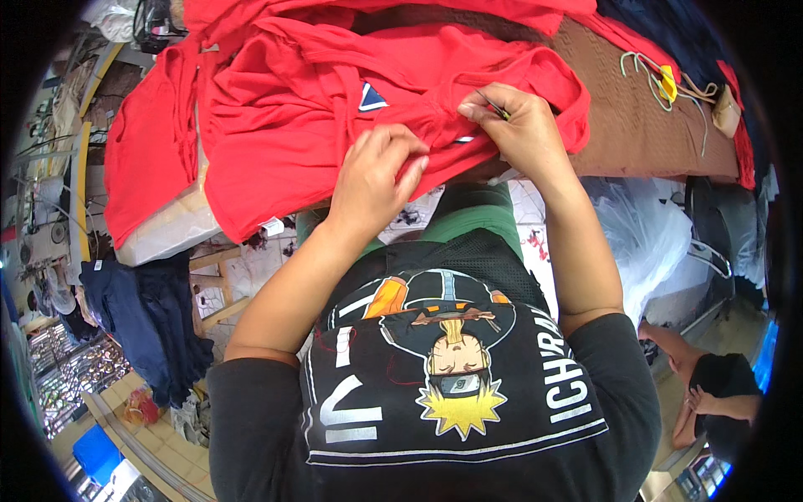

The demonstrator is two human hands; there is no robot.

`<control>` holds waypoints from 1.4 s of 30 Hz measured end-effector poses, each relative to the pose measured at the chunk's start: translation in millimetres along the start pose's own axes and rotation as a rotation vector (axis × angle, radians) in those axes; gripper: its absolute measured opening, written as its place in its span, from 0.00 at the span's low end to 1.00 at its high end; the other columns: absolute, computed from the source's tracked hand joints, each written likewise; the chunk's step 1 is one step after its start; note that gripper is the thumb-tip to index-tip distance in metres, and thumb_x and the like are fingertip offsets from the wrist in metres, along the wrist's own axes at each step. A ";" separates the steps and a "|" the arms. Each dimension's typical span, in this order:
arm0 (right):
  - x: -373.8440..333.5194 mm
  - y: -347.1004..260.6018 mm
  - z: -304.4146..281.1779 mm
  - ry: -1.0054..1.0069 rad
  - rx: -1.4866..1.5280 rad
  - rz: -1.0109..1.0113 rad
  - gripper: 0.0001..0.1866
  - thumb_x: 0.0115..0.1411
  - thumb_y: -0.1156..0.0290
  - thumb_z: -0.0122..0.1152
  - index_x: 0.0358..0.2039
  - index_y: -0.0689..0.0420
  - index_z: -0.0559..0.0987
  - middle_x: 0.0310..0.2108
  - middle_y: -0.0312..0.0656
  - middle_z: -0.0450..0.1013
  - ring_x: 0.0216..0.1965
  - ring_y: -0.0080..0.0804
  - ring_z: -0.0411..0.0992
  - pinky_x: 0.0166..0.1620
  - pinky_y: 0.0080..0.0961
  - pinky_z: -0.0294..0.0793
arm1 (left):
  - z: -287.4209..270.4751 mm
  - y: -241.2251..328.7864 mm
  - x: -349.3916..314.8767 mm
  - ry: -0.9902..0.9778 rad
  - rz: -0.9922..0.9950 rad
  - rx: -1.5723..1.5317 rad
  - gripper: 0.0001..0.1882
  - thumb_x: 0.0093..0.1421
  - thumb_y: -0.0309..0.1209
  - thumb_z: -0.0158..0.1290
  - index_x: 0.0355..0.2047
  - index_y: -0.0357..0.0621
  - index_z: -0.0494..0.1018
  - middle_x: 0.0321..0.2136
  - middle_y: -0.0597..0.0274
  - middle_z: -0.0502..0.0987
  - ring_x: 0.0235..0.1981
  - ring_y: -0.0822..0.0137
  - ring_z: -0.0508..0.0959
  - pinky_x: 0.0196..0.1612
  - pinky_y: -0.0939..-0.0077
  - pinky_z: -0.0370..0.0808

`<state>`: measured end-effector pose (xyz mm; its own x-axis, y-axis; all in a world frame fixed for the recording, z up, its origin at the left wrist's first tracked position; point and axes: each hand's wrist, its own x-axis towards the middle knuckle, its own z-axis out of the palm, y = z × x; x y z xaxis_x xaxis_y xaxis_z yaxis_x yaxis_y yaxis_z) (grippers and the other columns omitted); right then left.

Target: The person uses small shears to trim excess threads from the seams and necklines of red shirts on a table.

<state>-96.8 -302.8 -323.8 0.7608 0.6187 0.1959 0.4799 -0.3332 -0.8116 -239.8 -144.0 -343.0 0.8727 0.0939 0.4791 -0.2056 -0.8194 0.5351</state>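
Note:
A red knit garment [293, 117] lies spread over the table in front of me, with a navy and white triangular patch [372, 98] on it. My left hand [381, 171] rests at its near edge, fingers curled and thumb close to them, seemingly pinching the red cloth. To the right, my right hand [520, 125] is closed over the same garment. Between its thumb and fingers sits a small, thin, dark metal tool [492, 104] with a pointed end; its exact kind is mostly hidden by the fingers. A second white and navy bit shows just below that hand.
More red cloth [485, 7] is piled at the back. Brown textured cloth [636, 109] covers the table's right part, with a yellow piece and loose cords [667, 84]. Clear plastic [636, 234] hangs below right, dark blue garments [150, 326] lower left. Another person [711, 402] is at far right.

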 end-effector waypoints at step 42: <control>-33.4 24.7 -3.2 -0.054 0.217 0.138 0.07 0.60 0.70 0.59 0.34 0.61 0.78 0.26 0.44 0.76 0.27 0.27 0.75 0.35 0.26 0.73 | 15.5 3.4 31.8 -0.191 -0.118 0.010 0.30 0.46 0.41 0.66 0.50 0.46 0.75 0.48 0.57 0.72 0.49 0.57 0.73 0.50 0.65 0.73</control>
<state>-109.0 -334.0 -348.6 0.7852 0.6172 0.0503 0.2638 -0.2599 -0.9289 -205.9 -152.5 -336.8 0.9588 0.0809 0.2724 -0.0937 -0.8150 0.5719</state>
